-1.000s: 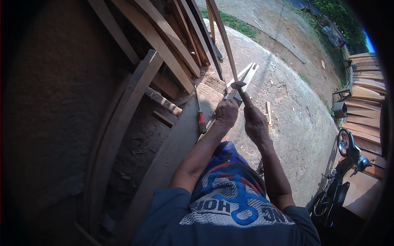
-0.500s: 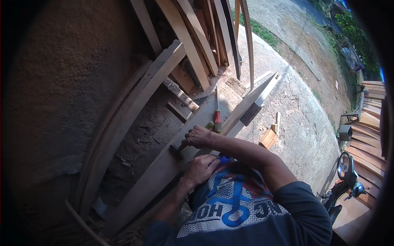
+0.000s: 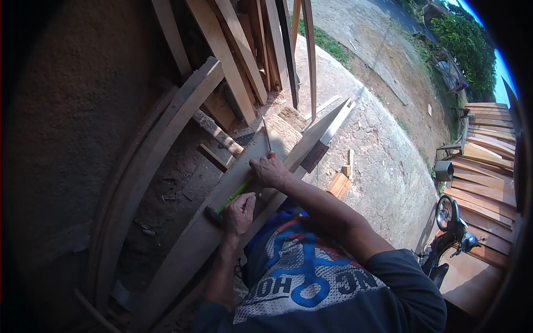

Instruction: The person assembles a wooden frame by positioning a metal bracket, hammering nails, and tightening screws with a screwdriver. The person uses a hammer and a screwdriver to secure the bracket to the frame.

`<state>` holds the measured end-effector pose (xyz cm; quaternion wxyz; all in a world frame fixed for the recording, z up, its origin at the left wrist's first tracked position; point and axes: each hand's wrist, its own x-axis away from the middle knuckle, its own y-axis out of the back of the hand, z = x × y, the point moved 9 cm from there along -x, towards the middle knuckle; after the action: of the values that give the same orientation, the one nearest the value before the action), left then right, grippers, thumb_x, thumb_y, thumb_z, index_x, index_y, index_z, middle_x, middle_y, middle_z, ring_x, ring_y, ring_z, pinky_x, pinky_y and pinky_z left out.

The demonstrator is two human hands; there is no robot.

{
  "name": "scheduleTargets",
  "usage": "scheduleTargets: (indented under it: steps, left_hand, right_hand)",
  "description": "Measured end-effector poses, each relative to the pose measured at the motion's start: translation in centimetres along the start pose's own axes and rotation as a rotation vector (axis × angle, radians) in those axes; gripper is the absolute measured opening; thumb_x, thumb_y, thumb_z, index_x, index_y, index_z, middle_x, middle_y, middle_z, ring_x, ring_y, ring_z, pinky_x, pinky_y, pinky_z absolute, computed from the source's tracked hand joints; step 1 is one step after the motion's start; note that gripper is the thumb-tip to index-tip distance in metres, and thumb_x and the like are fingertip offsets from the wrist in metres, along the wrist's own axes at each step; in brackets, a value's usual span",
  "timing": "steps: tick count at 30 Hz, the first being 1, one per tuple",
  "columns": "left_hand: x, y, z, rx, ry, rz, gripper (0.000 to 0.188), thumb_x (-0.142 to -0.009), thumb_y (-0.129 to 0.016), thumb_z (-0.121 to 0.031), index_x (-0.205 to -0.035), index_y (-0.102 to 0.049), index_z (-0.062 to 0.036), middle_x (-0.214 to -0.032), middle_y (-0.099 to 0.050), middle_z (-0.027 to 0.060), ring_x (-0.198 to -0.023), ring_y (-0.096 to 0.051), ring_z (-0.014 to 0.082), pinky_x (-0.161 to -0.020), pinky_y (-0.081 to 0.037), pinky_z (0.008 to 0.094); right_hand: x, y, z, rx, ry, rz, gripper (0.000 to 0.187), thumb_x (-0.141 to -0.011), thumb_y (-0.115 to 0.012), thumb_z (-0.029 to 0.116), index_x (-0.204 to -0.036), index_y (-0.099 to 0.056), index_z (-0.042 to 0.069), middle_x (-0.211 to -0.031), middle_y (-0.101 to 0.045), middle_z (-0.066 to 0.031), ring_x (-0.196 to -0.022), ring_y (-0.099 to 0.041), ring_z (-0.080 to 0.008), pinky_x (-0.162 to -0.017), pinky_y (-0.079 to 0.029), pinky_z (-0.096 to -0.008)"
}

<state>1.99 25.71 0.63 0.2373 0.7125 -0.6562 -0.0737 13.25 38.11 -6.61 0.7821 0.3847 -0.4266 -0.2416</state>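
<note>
My right hand (image 3: 268,172) is closed around the handle of a screwdriver (image 3: 267,135), whose thin shaft points away from me over a wide wooden board (image 3: 189,244). Only the red top of that handle shows past my fingers. On the board lies a hammer (image 3: 233,197) with a yellow-green handle and a dark head. Close beside the hammer, my left hand (image 3: 240,213) has its fingers curled in. Whatever those fingers hold, if anything, is hidden.
A long timber with a slotted end (image 3: 325,130) runs along the board's right side. Small wood blocks (image 3: 340,184) lie on the concrete. Planks (image 3: 225,61) lean at the back, and a curved beam (image 3: 161,144) stands left. A motorcycle (image 3: 447,238) is at the right.
My right hand has let go of the hammer and taken hold of the screwdriver. My left hand has moved forward and left, up beside the hammer. The view has shifted slightly.
</note>
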Motion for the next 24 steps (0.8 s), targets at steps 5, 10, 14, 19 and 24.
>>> scheduleTargets:
  steps: [5,10,14,19,24]
  left_hand:
    - [-2.4,-0.6,-0.4,0.006,-0.005,-0.001,0.026,-0.104,-0.065,-0.025,-0.112,-0.076,-0.0022,-0.097,-0.076,0.0202,-0.091,-0.075,0.0378,-0.077,-0.058,0.0435]
    - [-3.9,-2.7,-1.3,0.029,-0.05,0.031,0.026,-0.104,-0.064,-0.023,-0.111,-0.076,-0.0007,-0.096,-0.076,0.0211,-0.089,-0.075,0.0374,-0.077,-0.058,0.0447]
    - [-4.8,-3.3,-1.8,0.027,-0.155,-0.066,0.027,-0.101,-0.066,-0.017,-0.123,-0.071,-0.0031,-0.114,-0.073,0.0192,-0.104,-0.071,0.0368,-0.088,-0.055,0.0436]
    - [-4.2,-3.0,-10.7,-0.253,-0.665,-0.324,0.056,-0.096,-0.069,-0.019,-0.147,-0.051,-0.0032,-0.142,-0.057,0.0199,-0.134,-0.053,0.0395,-0.113,-0.039,0.0542]
    - [-5.4,-9.4,-19.6,0.046,-0.755,-0.115,0.057,-0.087,-0.077,-0.018,-0.139,-0.055,-0.0058,-0.12,-0.064,0.0189,-0.112,-0.064,0.0375,-0.097,-0.05,0.052]
  right_hand:
    - [1.0,3.8,-2.0,-0.027,-0.163,-0.072,0.029,-0.099,-0.06,0.022,-0.126,-0.057,0.011,-0.115,-0.065,-0.0237,-0.114,-0.068,-0.0426,-0.09,-0.056,-0.0532]
    - [-0.8,1.6,-4.1,-0.102,-0.247,-0.023,0.04,-0.093,-0.066,0.021,-0.126,-0.056,0.003,-0.116,-0.064,-0.0299,-0.111,-0.067,-0.0469,-0.095,-0.055,-0.0555]
    - [-0.2,5.9,-3.7,-0.257,-0.15,-0.312,0.046,-0.088,-0.064,0.015,-0.131,-0.053,0.002,-0.114,-0.063,-0.0304,-0.108,-0.066,-0.0477,-0.094,-0.054,-0.0546]
    - [8.7,17.0,-2.4,-0.242,0.128,-0.387,0.052,-0.088,-0.055,-0.001,-0.14,-0.051,0.006,-0.115,-0.063,-0.0237,-0.11,-0.065,-0.0444,-0.093,-0.053,-0.0522]
    - [21.6,24.4,-0.1,-0.018,0.19,-0.198,0.038,-0.094,-0.068,-0.001,-0.13,-0.066,0.011,-0.124,-0.064,-0.0154,-0.111,-0.068,-0.0359,-0.091,-0.058,-0.0441]
